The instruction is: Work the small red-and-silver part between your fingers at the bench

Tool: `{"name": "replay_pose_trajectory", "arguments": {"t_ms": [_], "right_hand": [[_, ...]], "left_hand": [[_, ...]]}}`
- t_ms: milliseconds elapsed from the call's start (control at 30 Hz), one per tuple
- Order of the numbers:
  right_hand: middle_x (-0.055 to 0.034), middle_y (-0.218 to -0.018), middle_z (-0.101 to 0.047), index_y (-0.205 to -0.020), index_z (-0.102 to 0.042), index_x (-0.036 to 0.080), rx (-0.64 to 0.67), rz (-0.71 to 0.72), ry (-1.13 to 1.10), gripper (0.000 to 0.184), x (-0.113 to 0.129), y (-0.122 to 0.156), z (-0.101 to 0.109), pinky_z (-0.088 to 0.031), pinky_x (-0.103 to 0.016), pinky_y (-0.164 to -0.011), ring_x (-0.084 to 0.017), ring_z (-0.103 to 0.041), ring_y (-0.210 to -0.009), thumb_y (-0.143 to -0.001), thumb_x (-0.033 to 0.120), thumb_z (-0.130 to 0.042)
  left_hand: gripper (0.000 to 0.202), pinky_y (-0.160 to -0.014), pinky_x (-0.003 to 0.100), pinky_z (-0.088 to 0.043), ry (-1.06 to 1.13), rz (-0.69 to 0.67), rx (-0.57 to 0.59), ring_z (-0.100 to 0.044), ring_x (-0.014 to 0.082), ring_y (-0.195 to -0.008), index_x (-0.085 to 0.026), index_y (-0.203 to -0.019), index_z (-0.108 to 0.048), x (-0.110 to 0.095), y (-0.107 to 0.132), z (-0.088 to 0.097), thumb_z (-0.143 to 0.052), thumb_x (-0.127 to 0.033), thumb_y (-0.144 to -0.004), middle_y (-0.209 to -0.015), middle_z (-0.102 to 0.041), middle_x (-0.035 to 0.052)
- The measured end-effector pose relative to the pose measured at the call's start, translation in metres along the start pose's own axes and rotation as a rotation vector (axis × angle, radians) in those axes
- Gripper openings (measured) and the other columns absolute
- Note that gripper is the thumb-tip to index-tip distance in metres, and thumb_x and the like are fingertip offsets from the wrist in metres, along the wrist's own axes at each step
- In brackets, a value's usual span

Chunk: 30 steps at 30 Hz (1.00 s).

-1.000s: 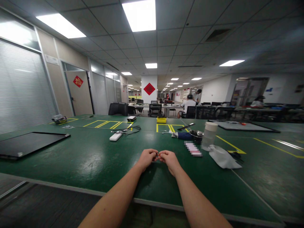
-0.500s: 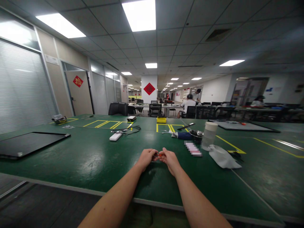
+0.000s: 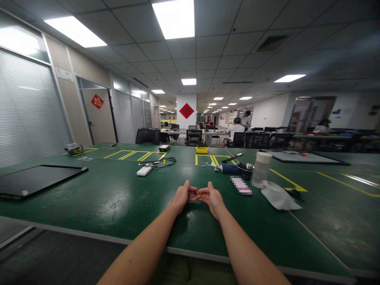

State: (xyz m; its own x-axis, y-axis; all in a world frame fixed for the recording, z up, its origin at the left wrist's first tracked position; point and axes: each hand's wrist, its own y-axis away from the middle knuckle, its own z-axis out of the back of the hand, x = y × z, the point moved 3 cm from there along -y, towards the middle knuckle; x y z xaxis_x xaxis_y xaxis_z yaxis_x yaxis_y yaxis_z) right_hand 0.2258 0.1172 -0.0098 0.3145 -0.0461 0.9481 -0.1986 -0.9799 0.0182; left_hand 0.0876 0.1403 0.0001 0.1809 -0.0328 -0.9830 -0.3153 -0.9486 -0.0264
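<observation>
Over the green table, my left hand (image 3: 181, 198) and my right hand (image 3: 214, 202) meet fingertip to fingertip, palms turned inward. A small red piece (image 3: 194, 193) lies at the fingers of my left hand. At the fingers of my right hand is a small orange piece (image 3: 200, 193). Both thumbs point up, lifted off the pieces, while the other fingers curl beneath them. What the pieces are is too small to tell, and whether they are joined I cannot make out.
A pixelated flat pink-and-white item (image 3: 241, 186), a translucent cylinder (image 3: 261, 172) and a white bag (image 3: 279, 196) lie to the right. Behind are a metal bowl (image 3: 246, 169) and a white power strip (image 3: 145, 170) with black cable. A black board (image 3: 38, 180) is at left.
Both thumbs have lifted upward, away from the fingers, and the red piece now shows between my hands. The wrists and forearms have hardly moved.
</observation>
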Motion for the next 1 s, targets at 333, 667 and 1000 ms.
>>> {"name": "replay_pose_trajectory", "arguments": {"t_ms": [333, 667, 1000], "right_hand": [[-0.0112, -0.059, -0.067, -0.063, -0.064, 0.011, -0.004, -0.011, -0.009, 0.054, 0.0006, 0.0005, 0.0004, -0.048, -0.023, -0.049, -0.015, -0.063, -0.051, -0.087, 0.054, -0.042], [-0.0063, -0.067, -0.069, -0.071, -0.068, 0.011, 0.008, 0.102, 0.176, 0.013, 0.0008, 0.0011, 0.0013, -0.051, -0.023, -0.060, -0.016, -0.066, -0.064, -0.061, 0.011, -0.060], [-0.0035, -0.064, -0.068, -0.073, -0.066, 0.012, 0.068, 0.147, 0.214, 0.016, 0.0004, 0.0022, 0.0006, -0.048, -0.023, -0.056, -0.014, -0.063, -0.059, -0.057, 0.014, -0.065]], "left_hand": [[0.064, -0.063, 0.030, -0.053, -0.001, -0.020, 0.010, -0.064, 0.0172, -0.062, -0.006, -0.088, -0.069, 0.0028, -0.0022, 0.0030, -0.032, -0.059, -0.087, -0.078, -0.070, 0.0131], [0.023, -0.057, 0.021, -0.046, -0.302, -0.187, 0.017, -0.058, 0.0106, -0.057, -0.011, -0.089, -0.067, -0.0003, -0.0008, 0.0000, -0.065, -0.019, -0.068, -0.071, -0.067, 0.0035], [0.020, -0.051, 0.020, -0.044, -0.258, -0.178, 0.068, -0.054, 0.0085, -0.050, -0.012, -0.088, -0.065, 0.0000, -0.0023, -0.0026, -0.058, -0.012, -0.069, -0.066, -0.064, 0.0009]]}}
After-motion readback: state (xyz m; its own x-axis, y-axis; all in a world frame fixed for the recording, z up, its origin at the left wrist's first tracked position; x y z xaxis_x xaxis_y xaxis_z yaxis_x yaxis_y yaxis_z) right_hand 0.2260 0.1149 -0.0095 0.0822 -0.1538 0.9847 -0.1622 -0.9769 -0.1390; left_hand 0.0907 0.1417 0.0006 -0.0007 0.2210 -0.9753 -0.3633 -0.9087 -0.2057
